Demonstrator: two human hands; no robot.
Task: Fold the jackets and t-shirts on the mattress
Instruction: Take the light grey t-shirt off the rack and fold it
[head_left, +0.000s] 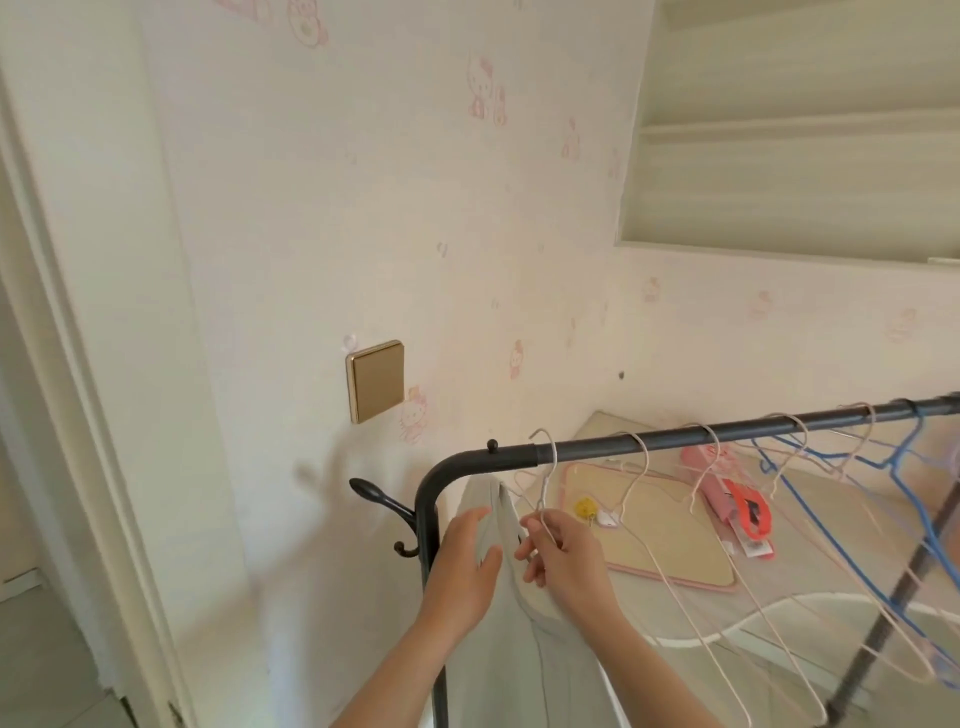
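Observation:
A pale grey-green garment hangs from a white wire hanger at the left end of a black clothes rail. My left hand grips the garment's shoulder fabric, thumb on the near side. My right hand pinches the wire neck of the hanger just below its hook. The mattress lies behind the rail, under a beige mat.
Several empty white and blue hangers hang along the rail to the right. A pink package lies on the mattress. A black coat hook juts left of the rack post. A wall switch and a door frame stand left.

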